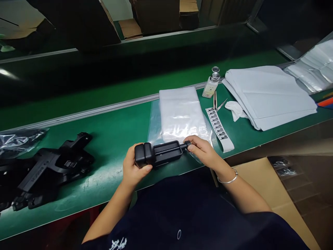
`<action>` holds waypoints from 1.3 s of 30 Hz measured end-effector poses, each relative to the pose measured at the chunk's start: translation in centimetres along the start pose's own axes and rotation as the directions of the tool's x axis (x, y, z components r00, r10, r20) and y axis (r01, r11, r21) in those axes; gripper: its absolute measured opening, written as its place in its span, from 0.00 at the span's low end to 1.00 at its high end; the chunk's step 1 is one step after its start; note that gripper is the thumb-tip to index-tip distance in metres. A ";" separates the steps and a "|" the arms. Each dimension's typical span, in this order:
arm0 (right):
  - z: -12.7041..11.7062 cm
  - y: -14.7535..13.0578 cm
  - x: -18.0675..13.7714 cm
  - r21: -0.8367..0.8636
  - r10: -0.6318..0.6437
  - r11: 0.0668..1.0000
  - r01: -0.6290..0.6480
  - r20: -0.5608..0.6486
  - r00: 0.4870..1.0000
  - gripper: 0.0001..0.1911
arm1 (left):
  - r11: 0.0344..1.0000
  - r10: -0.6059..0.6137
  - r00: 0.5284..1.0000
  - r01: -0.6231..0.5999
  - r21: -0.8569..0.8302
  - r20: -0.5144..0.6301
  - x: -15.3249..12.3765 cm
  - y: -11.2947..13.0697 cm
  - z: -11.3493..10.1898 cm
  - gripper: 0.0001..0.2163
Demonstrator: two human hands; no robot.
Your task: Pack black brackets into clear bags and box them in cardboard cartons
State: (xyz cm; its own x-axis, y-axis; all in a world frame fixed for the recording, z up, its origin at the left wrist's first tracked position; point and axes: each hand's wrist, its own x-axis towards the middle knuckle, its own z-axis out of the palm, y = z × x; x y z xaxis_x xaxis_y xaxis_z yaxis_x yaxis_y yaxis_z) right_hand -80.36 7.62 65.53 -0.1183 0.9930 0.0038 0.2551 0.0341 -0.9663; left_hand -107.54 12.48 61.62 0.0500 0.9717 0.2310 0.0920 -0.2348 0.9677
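Note:
A black plastic device (168, 152) with a blocky end and a long slotted frame lies level between my hands, above the front edge of the bench. My left hand (132, 166) is wrapped round its blocky end, thumb in front. At the narrow knobbed end, my right hand (201, 149) pinches the tip between thumb and fingers. Just behind the device is a stack of clear plastic bags (180, 111). A strip of printed labels (220, 130) lies to the right of the bags.
Several black plastic parts (52, 166) are heaped at left beside a bagged item (20, 140). A pump bottle (211, 83), tweezers (221, 105), a crumpled white cloth (235, 109) and white sheets (273, 93) occupy the right. An open carton (275, 194) stands below the bench edge.

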 end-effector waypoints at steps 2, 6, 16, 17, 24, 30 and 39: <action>0.1 0.4 0.2 0.085 0.034 0.996 -0.034 0.000 0.999 0.15 | 0.993 -0.096 0.995 0.095 -0.070 -0.007 0.2 0.6 0.5 0.30; 0.5 1.0 0.5 0.154 0.083 0.985 -0.083 0.007 0.997 0.21 | 0.886 -0.349 0.936 0.341 -0.313 0.032 0.7 1.8 2.0 0.28; 1.7 1.1 0.3 0.116 0.129 0.984 -0.135 0.065 0.990 0.17 | 0.811 -0.449 0.893 0.421 -0.405 0.029 0.9 2.0 2.2 0.27; 1.8 1.1 0.4 0.123 0.127 0.983 -0.134 0.061 0.990 0.18 | 0.814 -0.445 0.895 0.419 -0.402 0.031 0.9 2.0 2.2 0.27; 2.6 0.8 0.8 0.167 0.147 0.977 -0.135 -0.059 0.987 0.17 | 0.827 -0.416 0.908 0.399 -0.395 0.046 0.9 2.2 2.4 0.26; 3.0 1.7 1.3 0.281 0.186 0.947 -0.155 -0.086 0.979 0.18 | 0.855 -0.367 0.930 0.347 -0.386 0.023 0.9 2.5 2.8 0.25; 3.1 1.8 1.6 0.257 0.069 0.966 -0.040 -0.106 0.992 0.17 | 0.888 -0.378 0.924 0.345 -0.304 -0.056 0.6 0.6 3.2 0.26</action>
State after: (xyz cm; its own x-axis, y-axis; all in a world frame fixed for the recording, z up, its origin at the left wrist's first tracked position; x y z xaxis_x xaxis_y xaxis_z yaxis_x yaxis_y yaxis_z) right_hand -83.06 8.96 62.95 0.0016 0.9994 -0.0359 0.0050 -0.0359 -0.9993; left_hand -104.22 12.81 62.01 -0.0443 0.9882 -0.1463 -0.2035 0.1345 0.9698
